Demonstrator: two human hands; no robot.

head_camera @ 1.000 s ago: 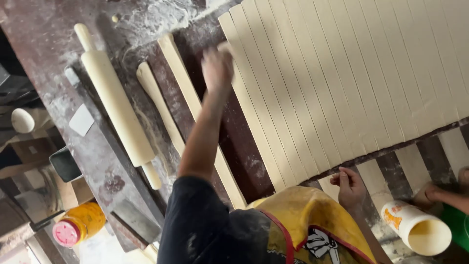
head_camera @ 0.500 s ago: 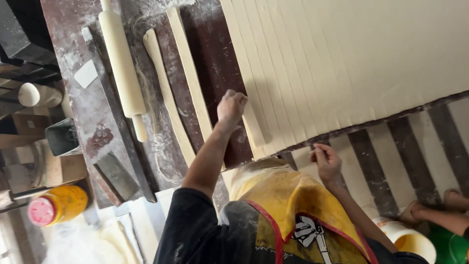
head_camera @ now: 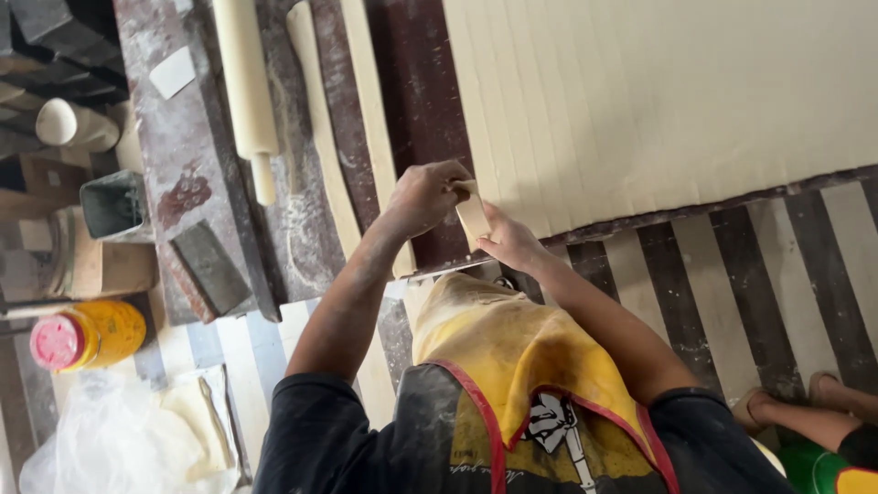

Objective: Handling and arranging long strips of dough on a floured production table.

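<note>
A wide pale dough sheet (head_camera: pixel 658 101), scored into several long narrow strips, covers the dark floury table (head_camera: pixel 416 82). At the sheet's near left corner, my left hand (head_camera: pixel 425 197) and my right hand (head_camera: pixel 508 242) meet. Together they pinch the end of one dough strip (head_camera: pixel 473 212), lifted off the table edge. Two loose strips (head_camera: pixel 315 119) (head_camera: pixel 370 110) lie apart to the left of the sheet. I wear a yellow apron (head_camera: pixel 512 357).
A long rolling pin (head_camera: pixel 245 82) lies left of the loose strips. A dark block (head_camera: pixel 210 267) and a metal cup (head_camera: pixel 114 203) sit further left. A yellow jar with a pink lid (head_camera: pixel 87 334) and a plastic bag of dough (head_camera: pixel 137 439) lie lower left. Another person's foot (head_camera: pixel 823 393) rests on the striped floor.
My left hand drew back from far across the table to the near edge. My right hand rose to meet it, and both took hold of a strip's end.
</note>
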